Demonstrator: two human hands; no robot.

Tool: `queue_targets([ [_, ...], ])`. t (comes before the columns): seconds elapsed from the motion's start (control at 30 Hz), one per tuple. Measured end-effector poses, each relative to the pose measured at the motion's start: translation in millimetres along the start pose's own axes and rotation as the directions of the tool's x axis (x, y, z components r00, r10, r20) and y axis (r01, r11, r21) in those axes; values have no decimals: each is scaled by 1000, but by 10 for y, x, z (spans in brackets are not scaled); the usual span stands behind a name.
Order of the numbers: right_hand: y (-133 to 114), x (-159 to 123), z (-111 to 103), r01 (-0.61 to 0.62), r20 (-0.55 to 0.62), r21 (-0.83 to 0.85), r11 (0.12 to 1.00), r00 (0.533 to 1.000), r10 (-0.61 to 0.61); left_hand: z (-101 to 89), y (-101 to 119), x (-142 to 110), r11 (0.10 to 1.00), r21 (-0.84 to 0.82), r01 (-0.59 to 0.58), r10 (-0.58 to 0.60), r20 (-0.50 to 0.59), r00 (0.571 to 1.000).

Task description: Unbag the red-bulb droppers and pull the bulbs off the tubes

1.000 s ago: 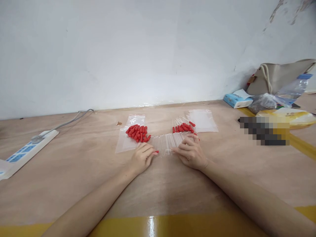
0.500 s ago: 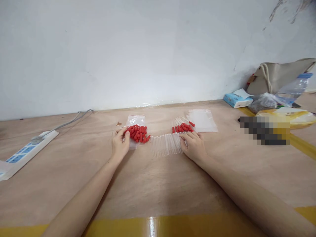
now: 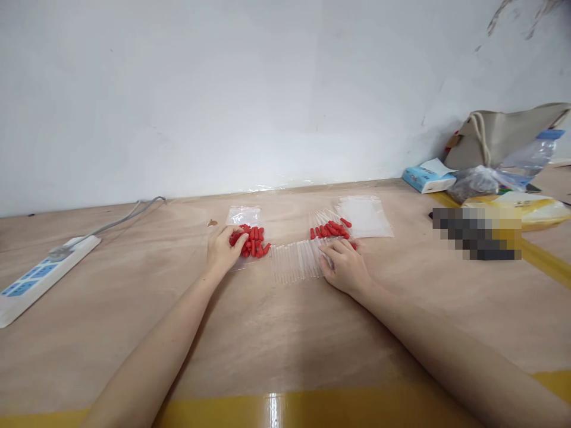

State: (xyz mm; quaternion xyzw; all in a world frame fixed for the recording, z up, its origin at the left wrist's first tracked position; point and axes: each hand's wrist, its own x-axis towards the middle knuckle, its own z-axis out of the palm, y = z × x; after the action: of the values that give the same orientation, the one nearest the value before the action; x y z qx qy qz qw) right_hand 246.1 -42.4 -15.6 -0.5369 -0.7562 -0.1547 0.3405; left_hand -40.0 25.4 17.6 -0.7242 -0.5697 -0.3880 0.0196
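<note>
Near the middle of the table, my left hand [image 3: 224,248] is curled at the left side of a pile of red rubber bulbs [image 3: 254,235], with thumb and fingers closed around a bulb in the pile. The pile lies on a clear zip bag [image 3: 244,214]. My right hand [image 3: 347,264] rests bent over the right end of a row of thin clear tubes [image 3: 292,263], its thumb and fingertips closed on a tube there. Just beyond it lie droppers [image 3: 329,229], clear tubes with red bulbs on their ends.
Flat clear bags [image 3: 366,216] lie behind my right hand. A white power strip [image 3: 47,276] with a grey cable is on the left. To the right are a blue tissue pack [image 3: 428,176], a beige bag [image 3: 513,137], a plastic bottle [image 3: 537,154] and a yellow package [image 3: 535,211].
My left hand has shifted right, farther over the red bulbs, covering some of them. My right hand has moved slightly left over the clear tubes.
</note>
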Motion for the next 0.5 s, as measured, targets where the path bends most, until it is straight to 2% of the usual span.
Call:
queue_targets([
  [0.07, -4, 4, -2, 0, -11, 0, 1000, 1000, 0, -1, -22, -17, 1000, 1, -5, 5, -18, 1000],
  [0.17, -11, 13, -13, -8, -27, -5, 1000, 1000, 8, -40, 6, -22, 1000, 11, -29, 30, -115, 993],
  [0.23, -9, 21, -23, -28, -45, 5, 1000, 999, 28, -60, 79, -16, 998, 26, -59, 63, -185, 981],
  [0.3, 1, 28, -32, -76, -62, 33, 997, 995, 78, -43, 199, -8, 994, 28, -104, 108, -198, 974],
  [0.37, 20, 32, -38, -148, -60, 68, 987, 987, 152, 29, 361, 0, 987, 19, -158, 159, -139, 977],
  [0.5, 72, 33, -51, -276, -41, 109, 955, 959, 282, 323, 772, 47, 979, 41, -198, 194, 93, 977],
])
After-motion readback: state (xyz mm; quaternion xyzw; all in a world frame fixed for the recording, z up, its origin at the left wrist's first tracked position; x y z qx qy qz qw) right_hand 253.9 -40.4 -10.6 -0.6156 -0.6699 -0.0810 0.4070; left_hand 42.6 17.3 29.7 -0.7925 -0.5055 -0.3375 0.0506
